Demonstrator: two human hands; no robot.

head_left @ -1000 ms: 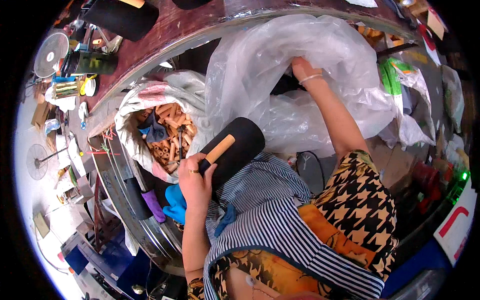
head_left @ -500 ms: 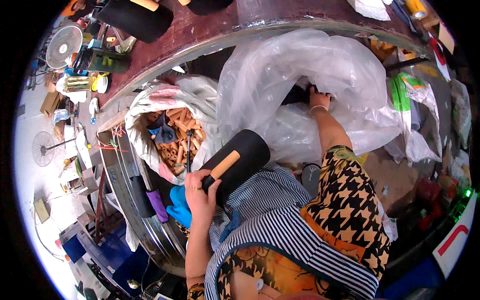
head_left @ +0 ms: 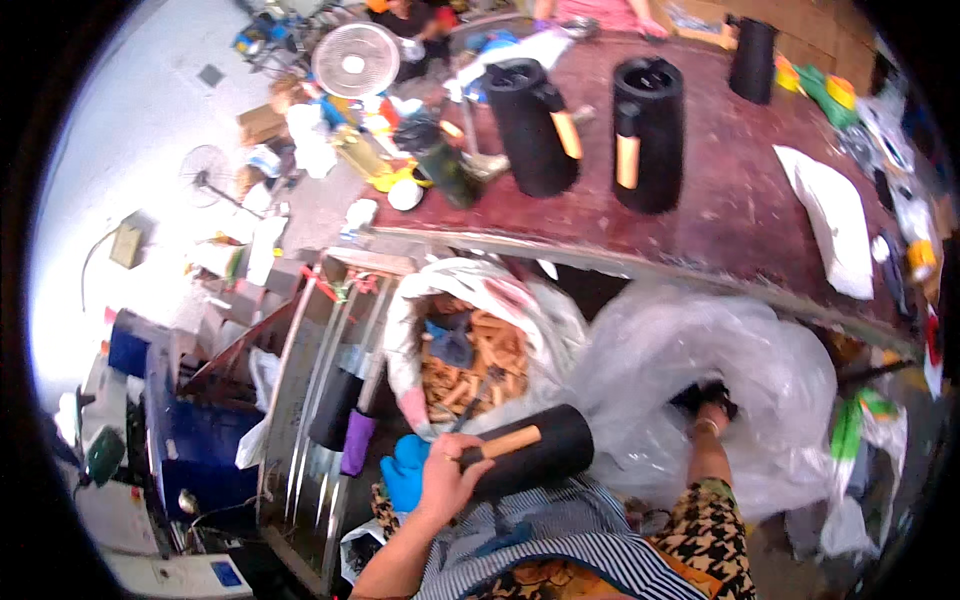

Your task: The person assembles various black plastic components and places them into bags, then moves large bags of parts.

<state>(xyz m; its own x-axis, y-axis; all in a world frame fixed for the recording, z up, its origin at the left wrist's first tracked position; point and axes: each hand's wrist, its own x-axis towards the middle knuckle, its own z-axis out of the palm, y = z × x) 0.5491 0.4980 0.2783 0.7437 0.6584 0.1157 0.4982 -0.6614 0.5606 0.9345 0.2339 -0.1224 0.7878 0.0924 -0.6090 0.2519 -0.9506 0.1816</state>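
My left hand [head_left: 450,480] is closed round the light wooden handle of a black jug [head_left: 535,460]; the jug lies tilted on its side over my lap. My right hand [head_left: 714,412] reaches into the mouth of a big clear plastic bag [head_left: 640,370]. Its fingers are curled and partly hidden against something dark inside, too blurred to name. Between the bag and the metal frame stands a white woven sack [head_left: 555,320] of loose wooden handles [head_left: 490,345], with a dark blue cloth piece [head_left: 452,345] on top.
Two black jugs with wooden handles [head_left: 540,130] [head_left: 648,140] stand on the dark red table [head_left: 740,190], another black jug [head_left: 752,60] farther back. White paper [head_left: 830,225] lies at right. A metal frame [head_left: 300,420] stands left. A person in pink [head_left: 598,12] is across the table.
The view has tilted up, showing more of the table and its jugs. My left hand keeps the black jug near my lap; my right hand is still inside the plastic bag.
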